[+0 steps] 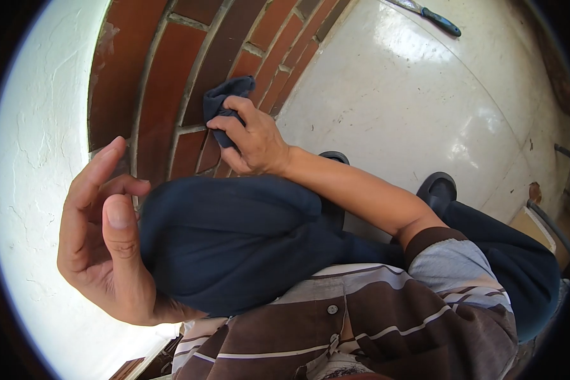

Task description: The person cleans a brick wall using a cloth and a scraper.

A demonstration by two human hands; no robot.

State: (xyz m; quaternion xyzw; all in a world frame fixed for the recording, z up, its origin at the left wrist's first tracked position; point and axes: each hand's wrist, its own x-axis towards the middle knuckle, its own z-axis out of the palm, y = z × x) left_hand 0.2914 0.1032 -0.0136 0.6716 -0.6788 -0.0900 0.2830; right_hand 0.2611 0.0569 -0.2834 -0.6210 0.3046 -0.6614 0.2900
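My right hand grips a bunched dark blue cloth and presses it to the red-brown brick wall. The fingers are bent over the cloth, hiding part of it. At the left, my left hand is raised beside my knee, near the white wall. Its fingers are loosely curled and apart from the thumb, with nothing in them.
On the pale, shiny floor lies a tool with a black and blue handle; its metal part runs out of view. My bent leg in dark trousers fills the middle. Rough white plaster borders the bricks.
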